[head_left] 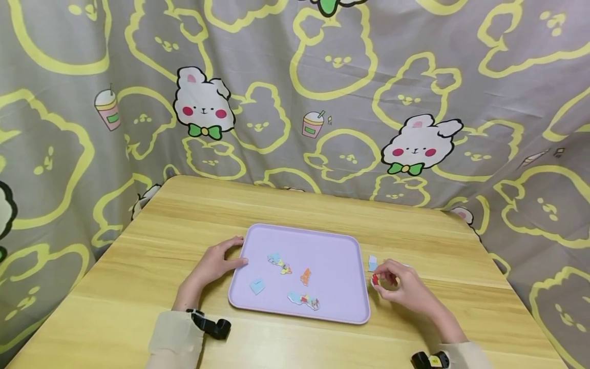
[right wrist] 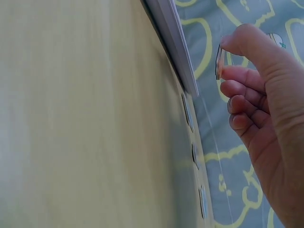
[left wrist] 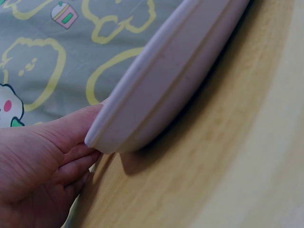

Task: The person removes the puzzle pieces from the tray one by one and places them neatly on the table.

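Just left of the right hand's (head_left: 404, 288) pinch on a red piece (head_left: 375, 280), we see the raised rim of the lilac tray (head_left: 334, 256) barring a level path; a way in runs over its top. Past that rim, we find open tray floor as far as an orange piece (head_left: 306, 277), with a joined strip (head_left: 304, 301) on the nearer side. Directly beyond the pinch, a blue-and-white piece (head_left: 372, 263) lies flat on the table (head_left: 286, 343), a low obstacle beside the rim. At the left hand's (head_left: 214, 264) hold, the tray wall blocks passage rightward, while we see free wood leftward. Between both wrists, a wide lane of wood fronts the tray.
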Motion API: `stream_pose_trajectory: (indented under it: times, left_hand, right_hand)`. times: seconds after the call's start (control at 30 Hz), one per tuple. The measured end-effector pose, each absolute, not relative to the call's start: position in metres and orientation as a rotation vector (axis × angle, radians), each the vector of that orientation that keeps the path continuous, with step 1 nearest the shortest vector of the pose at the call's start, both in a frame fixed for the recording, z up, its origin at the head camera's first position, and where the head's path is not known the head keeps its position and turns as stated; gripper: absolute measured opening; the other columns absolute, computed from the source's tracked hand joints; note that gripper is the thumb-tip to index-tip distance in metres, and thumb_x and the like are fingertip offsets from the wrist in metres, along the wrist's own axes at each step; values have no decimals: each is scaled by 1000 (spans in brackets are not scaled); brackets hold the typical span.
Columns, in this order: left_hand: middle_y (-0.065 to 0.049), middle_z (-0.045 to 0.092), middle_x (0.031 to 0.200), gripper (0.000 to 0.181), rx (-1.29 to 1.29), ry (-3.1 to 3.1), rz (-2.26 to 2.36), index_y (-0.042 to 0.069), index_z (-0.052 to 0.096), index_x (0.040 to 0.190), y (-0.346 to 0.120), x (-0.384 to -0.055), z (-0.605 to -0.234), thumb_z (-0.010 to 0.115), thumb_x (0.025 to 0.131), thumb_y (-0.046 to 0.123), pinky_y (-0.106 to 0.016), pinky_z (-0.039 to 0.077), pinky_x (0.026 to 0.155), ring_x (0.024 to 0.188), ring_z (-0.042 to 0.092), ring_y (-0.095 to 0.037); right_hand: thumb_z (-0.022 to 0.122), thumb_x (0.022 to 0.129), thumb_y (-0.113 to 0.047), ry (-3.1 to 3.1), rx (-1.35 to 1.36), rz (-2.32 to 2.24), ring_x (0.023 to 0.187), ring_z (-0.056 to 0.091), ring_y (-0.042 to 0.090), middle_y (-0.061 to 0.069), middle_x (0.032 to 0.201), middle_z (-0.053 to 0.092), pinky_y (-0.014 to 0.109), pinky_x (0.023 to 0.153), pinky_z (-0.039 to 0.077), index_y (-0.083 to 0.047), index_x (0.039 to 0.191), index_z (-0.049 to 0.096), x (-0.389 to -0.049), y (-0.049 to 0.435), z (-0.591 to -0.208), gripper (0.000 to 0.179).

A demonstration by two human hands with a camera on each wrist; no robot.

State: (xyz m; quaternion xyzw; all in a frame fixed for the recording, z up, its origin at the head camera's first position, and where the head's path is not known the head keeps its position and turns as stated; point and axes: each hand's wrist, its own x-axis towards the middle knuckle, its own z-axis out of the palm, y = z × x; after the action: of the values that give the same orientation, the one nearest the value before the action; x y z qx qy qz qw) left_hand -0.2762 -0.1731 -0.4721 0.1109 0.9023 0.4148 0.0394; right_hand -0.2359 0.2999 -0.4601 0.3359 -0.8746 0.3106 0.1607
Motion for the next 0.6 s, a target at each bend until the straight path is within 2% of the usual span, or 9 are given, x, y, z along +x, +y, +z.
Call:
stream_pose_trajectory:
  times: [0.4,0.6]
  left_hand:
    - [-22,43,151,58,346,2778,1260,4,52,139,-173,-276,-473,71,90,28,-60,27,119,143,35,-44]
    - [-22,42,151,58,343,2784,1258,5,53,139,-174,-276,-473,71,90,29,-59,27,119,143,35,-44]
  right_hand:
    - [82,68,0,-2568,823,836,62,50,5,-6,75,57,14,51,43,-14,92,68,-237,325,-464,31]
    - [82,67,2,-2583,768,822,63,48,0,-8,74,57,13,51,43,-11,93,69,-241,339,-464,32]
